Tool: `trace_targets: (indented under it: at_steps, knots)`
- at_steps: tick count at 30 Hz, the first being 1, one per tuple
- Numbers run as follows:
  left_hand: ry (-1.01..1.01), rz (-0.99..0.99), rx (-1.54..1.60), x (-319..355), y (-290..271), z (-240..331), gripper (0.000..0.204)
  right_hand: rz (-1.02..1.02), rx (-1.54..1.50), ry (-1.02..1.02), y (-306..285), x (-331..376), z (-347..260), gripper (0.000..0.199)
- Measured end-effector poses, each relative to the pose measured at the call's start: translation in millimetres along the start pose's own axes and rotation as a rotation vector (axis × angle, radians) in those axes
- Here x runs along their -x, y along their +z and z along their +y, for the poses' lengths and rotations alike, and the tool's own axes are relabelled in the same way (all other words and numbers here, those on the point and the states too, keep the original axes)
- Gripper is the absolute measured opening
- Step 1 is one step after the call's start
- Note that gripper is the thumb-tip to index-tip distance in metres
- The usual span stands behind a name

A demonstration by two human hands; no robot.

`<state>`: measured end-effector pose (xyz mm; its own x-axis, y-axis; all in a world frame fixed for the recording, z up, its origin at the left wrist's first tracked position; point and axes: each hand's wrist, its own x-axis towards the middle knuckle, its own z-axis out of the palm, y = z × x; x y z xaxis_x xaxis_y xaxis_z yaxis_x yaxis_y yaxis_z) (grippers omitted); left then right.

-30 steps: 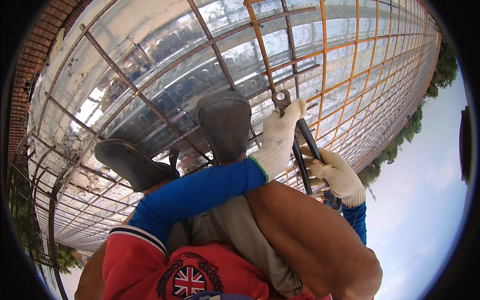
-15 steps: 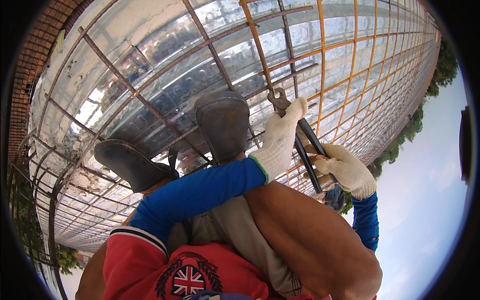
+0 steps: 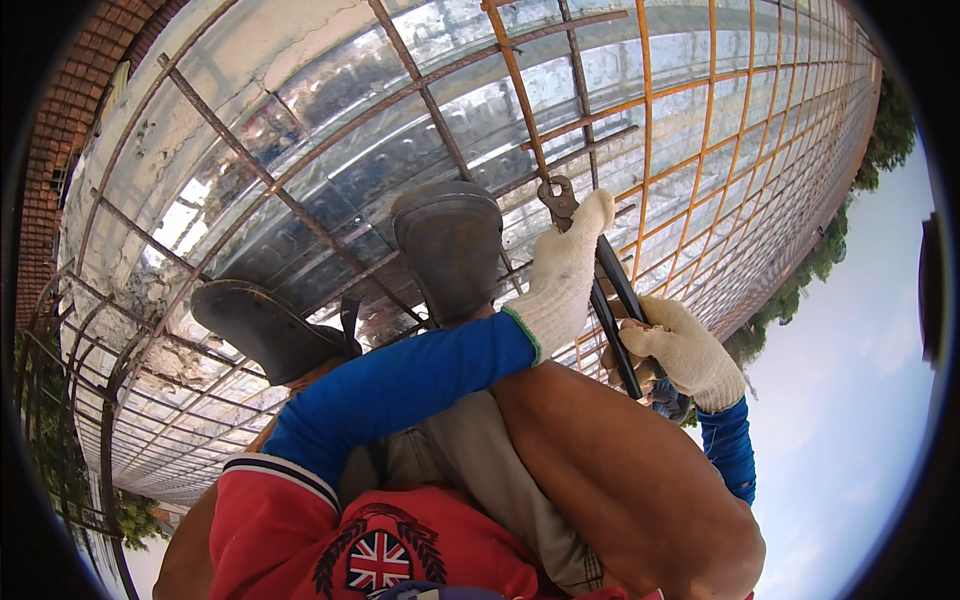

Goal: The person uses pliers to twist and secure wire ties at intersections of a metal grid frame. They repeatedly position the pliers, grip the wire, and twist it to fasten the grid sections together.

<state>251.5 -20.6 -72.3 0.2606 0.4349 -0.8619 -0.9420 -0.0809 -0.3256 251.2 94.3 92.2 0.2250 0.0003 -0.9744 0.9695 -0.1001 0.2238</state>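
Note:
A pair of pincers (image 3: 608, 318) with a brown metal head and long black handles stands against the rebar mesh (image 3: 521, 92). Its jaws meet the end of a rusty orange bar, near a crossing; any tie wire there is too small to make out. My left hand (image 3: 558, 278), in a cream knit glove, is closed about the neck of the pincers just below the jaws, its fingers partly hidden. My right hand (image 3: 688, 352), gloved alike, wraps the handles lower down, with bare fingertips showing through the glove.
My dark shoes (image 3: 447, 245) rest on the mesh above shiny corrugated metal sheets (image 3: 350, 190). Bent bars (image 3: 108, 400) stick up at the left. Roof tiles (image 3: 80, 110) lie at upper left. Right of the mesh are trees (image 3: 815, 265) and sky.
The pincers' handles have come closer together, and my right hand has shifted slightly down and to the left. My left hand and the jaws stay at nearly the same spot.

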Motion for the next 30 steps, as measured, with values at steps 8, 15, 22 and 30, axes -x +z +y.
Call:
trace_targets:
  at_steps: [8, 15, 22, 30]
  knots:
    - [0.012, -0.089, 0.022, 3.4, -0.1, 0.3, 0.068, -0.116, -0.294, -0.118, 8.7, -2.9, 22.4, 0.024]
    - [0.032, -0.039, -0.039, 27.3, 2.4, 8.7, 0.065, 0.225, 0.114, -0.05, 31.0, 1.8, 15.8, 0.025]
    - [0.022, 0.057, 0.006, 38.1, 18.9, 13.8, 0.045, 0.579, 0.894, -0.202, 45.9, -6.7, 43.6, 0.038]
    - [0.0, 0.028, 0.225, 26.2, 23.4, 6.9, 0.026, 0.903, 1.188, -0.706, 43.2, 2.4, 26.6, 0.053]
